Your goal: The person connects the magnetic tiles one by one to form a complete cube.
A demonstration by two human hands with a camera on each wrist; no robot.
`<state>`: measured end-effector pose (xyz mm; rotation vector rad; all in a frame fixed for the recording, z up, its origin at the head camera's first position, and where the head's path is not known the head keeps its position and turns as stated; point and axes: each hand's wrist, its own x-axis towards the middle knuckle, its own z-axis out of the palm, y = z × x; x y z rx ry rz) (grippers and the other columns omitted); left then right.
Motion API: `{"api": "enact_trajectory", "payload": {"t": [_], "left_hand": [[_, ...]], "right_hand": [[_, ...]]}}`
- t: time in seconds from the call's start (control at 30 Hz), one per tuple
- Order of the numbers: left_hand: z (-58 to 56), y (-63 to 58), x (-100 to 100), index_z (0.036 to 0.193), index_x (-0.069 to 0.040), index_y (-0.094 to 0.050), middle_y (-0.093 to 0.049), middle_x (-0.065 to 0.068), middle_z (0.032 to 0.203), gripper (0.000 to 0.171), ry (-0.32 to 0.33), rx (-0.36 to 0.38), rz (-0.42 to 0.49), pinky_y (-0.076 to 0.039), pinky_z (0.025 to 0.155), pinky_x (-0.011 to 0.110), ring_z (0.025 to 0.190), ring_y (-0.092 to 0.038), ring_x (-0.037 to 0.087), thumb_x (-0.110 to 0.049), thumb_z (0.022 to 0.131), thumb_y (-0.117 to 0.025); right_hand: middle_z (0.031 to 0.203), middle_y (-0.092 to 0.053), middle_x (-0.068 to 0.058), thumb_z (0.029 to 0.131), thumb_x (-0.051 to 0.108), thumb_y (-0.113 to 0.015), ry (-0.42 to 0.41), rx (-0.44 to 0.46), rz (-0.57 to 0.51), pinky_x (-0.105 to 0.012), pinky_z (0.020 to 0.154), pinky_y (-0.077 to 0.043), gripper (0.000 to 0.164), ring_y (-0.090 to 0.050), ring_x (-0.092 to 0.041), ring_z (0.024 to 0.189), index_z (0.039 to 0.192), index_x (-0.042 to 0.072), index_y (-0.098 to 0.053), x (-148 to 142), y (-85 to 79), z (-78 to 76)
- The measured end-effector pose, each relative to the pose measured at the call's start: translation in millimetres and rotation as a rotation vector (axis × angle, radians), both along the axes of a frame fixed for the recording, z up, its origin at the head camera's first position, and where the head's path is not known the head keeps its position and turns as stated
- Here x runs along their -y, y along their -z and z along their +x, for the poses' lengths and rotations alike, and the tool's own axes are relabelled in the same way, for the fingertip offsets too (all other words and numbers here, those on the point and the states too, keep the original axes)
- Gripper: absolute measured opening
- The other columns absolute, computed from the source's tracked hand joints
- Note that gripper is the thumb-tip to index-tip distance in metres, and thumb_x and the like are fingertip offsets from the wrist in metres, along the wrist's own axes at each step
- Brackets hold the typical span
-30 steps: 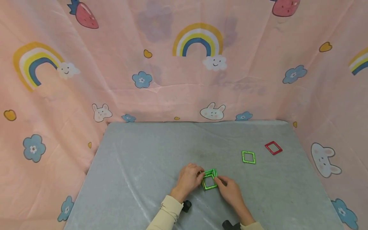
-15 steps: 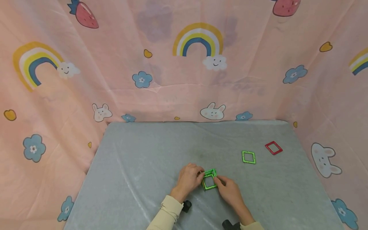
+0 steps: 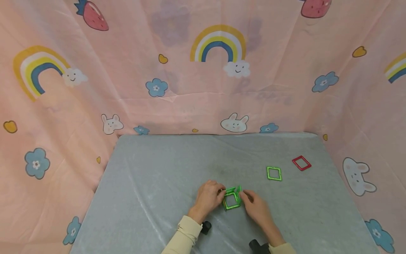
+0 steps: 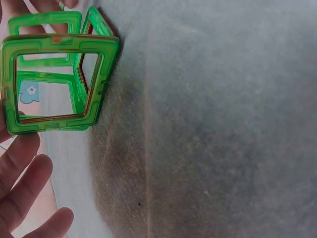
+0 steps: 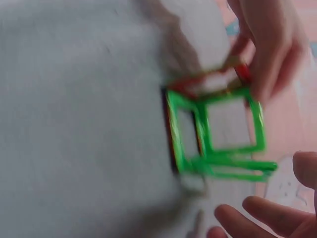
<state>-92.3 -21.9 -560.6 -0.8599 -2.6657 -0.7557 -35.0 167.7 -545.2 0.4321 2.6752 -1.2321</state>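
Note:
Green magnetic tile frames [image 3: 233,207] stand joined as a small open box on the table. My left hand [image 3: 207,195] grips its left side with thumb and fingers; in the right wrist view a red and yellow part shows by those fingers. One green side panel [image 5: 240,164] leans outward from the box on the right. My right hand [image 3: 257,210] is just beside this panel, thumb and fingers spread apart around its free edge in the right wrist view. In the left wrist view the box [image 4: 59,44] appears above my lower left fingers [image 4: 29,183].
A loose green square tile [image 3: 274,179] lies flat to the right, and a red one [image 3: 301,169] farther back. Grey cloth covers the table [image 3: 165,162]. A pink printed curtain [image 3: 177,109] rises along its back and sides. A black wrist mount [image 3: 206,228] sits under the left wrist.
My right hand has moved slightly right, off the box. The right side panel has swung outward from upright. My left hand keeps its hold in place.

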Motion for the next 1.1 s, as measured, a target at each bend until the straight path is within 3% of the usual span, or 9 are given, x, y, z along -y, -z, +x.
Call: {"api": "enact_trajectory", "payload": {"t": [0.27, 0.5, 0.67, 0.8, 0.9, 1.1], "left_hand": [[0.1, 3.8, 1, 0.083, -0.017, -0.078, -0.065, -0.006, 0.072, 0.005, 0.004, -0.011, 0.02, -0.044, 0.059, 0.02, 0.066, -0.056, 0.009, -0.017, 0.086, -0.074], [-0.1, 3.9, 1, 0.084, -0.017, -0.078, -0.065, -0.005, 0.073, 0.005, 0.012, -0.012, 0.022, -0.045, 0.06, 0.02, 0.067, -0.056, 0.009, -0.017, 0.086, -0.074], [0.6, 3.3, 1, 0.084, -0.016, -0.078, -0.065, -0.005, 0.074, 0.005, 0.017, -0.011, 0.007, -0.045, 0.06, 0.02, 0.067, -0.057, 0.009, -0.018, 0.087, -0.074], [1.4, 3.3, 1, 0.085, -0.016, -0.078, -0.065, -0.006, 0.074, 0.006, 0.016, -0.007, -0.013, -0.044, 0.06, 0.018, 0.068, -0.056, 0.008, -0.019, 0.087, -0.074], [0.9, 3.2, 2, 0.086, -0.017, -0.078, -0.065, -0.006, 0.074, 0.006, 0.012, -0.002, -0.022, -0.043, 0.059, 0.017, 0.067, -0.056, 0.008, -0.02, 0.087, -0.074], [0.4, 1.4, 0, 0.086, -0.016, -0.078, -0.064, -0.006, 0.073, 0.005, 0.009, 0.007, -0.011, -0.043, 0.058, 0.018, 0.067, -0.056, 0.008, -0.019, 0.087, -0.074]], "right_hand": [[0.129, -0.055, -0.031, 0.095, 0.027, -0.059, 0.057, -0.137, 0.31, -0.061, 0.092, -0.04, 0.049, -0.051, -0.05, 0.116, 0.13, -0.007, -0.055, -77, 10.0, -17.9], [0.14, -0.044, -0.03, 0.089, 0.027, -0.064, -0.075, -0.158, 0.444, -0.071, 0.088, -0.033, 0.063, -0.038, -0.055, 0.119, 0.139, -0.006, -0.044, -125, 21.7, -30.6], [0.145, -0.038, -0.029, 0.086, 0.025, -0.068, -0.181, -0.176, 0.483, -0.073, 0.09, -0.031, 0.071, -0.035, -0.056, 0.122, 0.143, -0.005, -0.04, -137, 19.7, -45.9], [0.147, -0.037, -0.028, 0.086, 0.025, -0.069, -0.248, -0.117, 0.487, -0.072, 0.088, -0.031, 0.073, -0.033, -0.055, 0.124, 0.145, -0.003, -0.037, -139, 17.2, -56.2], [0.144, -0.04, -0.028, 0.087, 0.024, -0.069, -0.269, -0.081, 0.496, -0.071, 0.087, -0.032, 0.069, -0.034, -0.054, 0.123, 0.144, -0.002, -0.039, -139, 17.4, -59.6], [0.139, -0.046, -0.027, 0.088, 0.026, -0.068, -0.29, -0.095, 0.546, -0.069, 0.088, -0.033, 0.062, -0.037, -0.051, 0.123, 0.139, -0.002, -0.047, -139, 22.2, -58.3]]}}
